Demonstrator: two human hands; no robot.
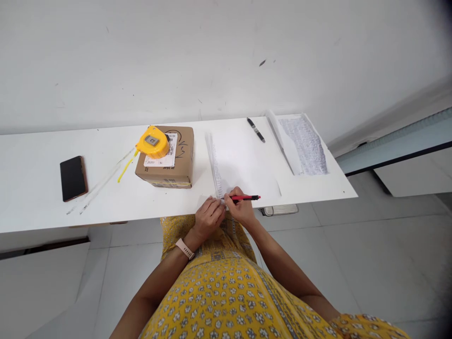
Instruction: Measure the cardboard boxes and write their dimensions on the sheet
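Note:
My right hand (241, 207) grips a red pen (246, 197) at the near edge of the white table (42, 207). The pen lies almost level, its tip pointing left onto a white sheet of paper (247, 165). My left hand (209, 216) rests beside it with curled fingers pressed on the near left corner of that sheet. A pale watch band is on my left wrist.
A cardboard box (168, 157) with a yellow tape measure (152, 142) on top stands left of the sheet. A black phone (72, 178) lies far left. A black pen (256, 130) and another folded paper (303, 143) lie at the back right.

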